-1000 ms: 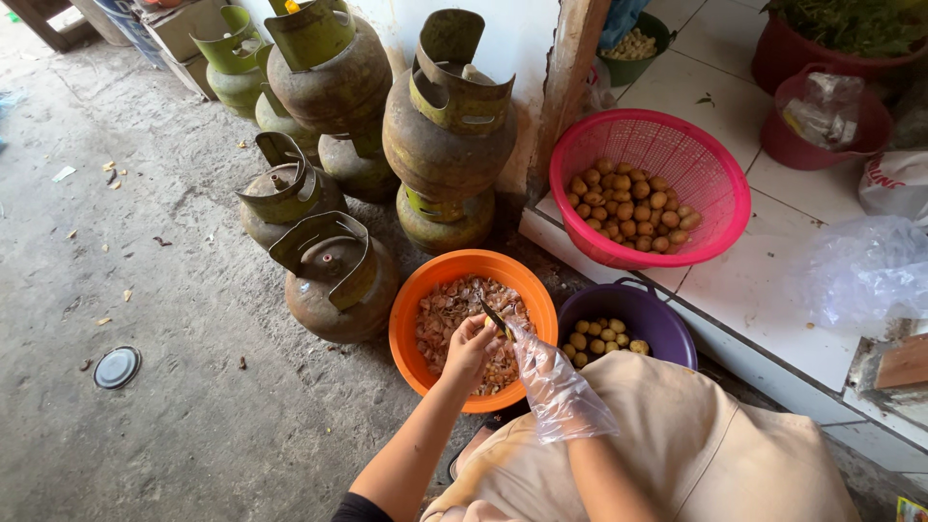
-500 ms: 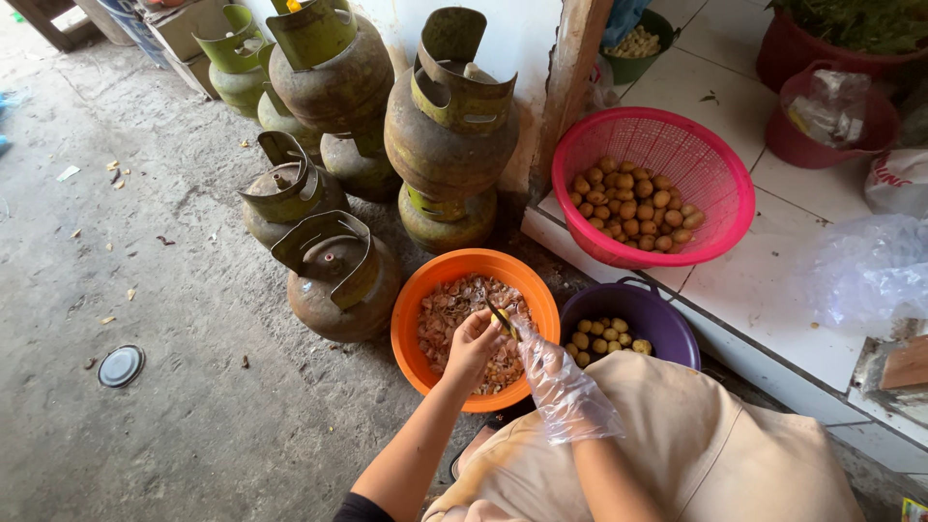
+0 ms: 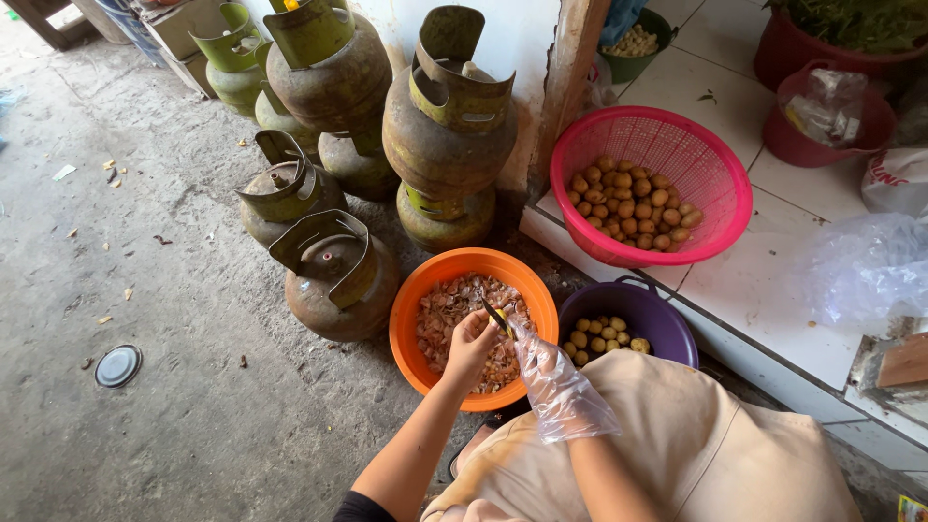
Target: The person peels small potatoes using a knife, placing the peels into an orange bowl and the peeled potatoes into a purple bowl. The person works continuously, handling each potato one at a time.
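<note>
- Two hands meet over the orange basin (image 3: 411,300): the bare left hand (image 3: 471,346) is curled shut around something small that its fingers hide, and the right hand (image 3: 551,379), in a clear plastic glove, pinches the handle of a small knife (image 3: 497,316).
- One knife shows, partly hidden between the hands; its long axis runs diagonally, the tip pointing up and left, away from the person, over the basin's middle.
- One orange basin sits on the concrete floor (image 3: 145,290), filled with pinkish-brown peelings (image 3: 447,307); the hands cover its near side.
- One purple bowl (image 3: 657,314) stands just right of the basin, touching or nearly so, with a handful of small round yellowish bulbs (image 3: 597,333); the person's beige apron (image 3: 735,454) cuts off its near rim.
- One pink mesh basket (image 3: 720,193) rests on the white tiled ledge (image 3: 735,290) with many more of the same bulbs.
- Six rusty green gas cylinders (image 3: 333,280) crowd the wall left of the basin, some stacked; the farthest are cut off by the frame's top.
- One small round lid (image 3: 118,365) lies alone on the floor, well apart.
- Two red tubs (image 3: 802,145) and one green bowl (image 3: 633,63) sit farther back, cropped and hard to read.
</note>
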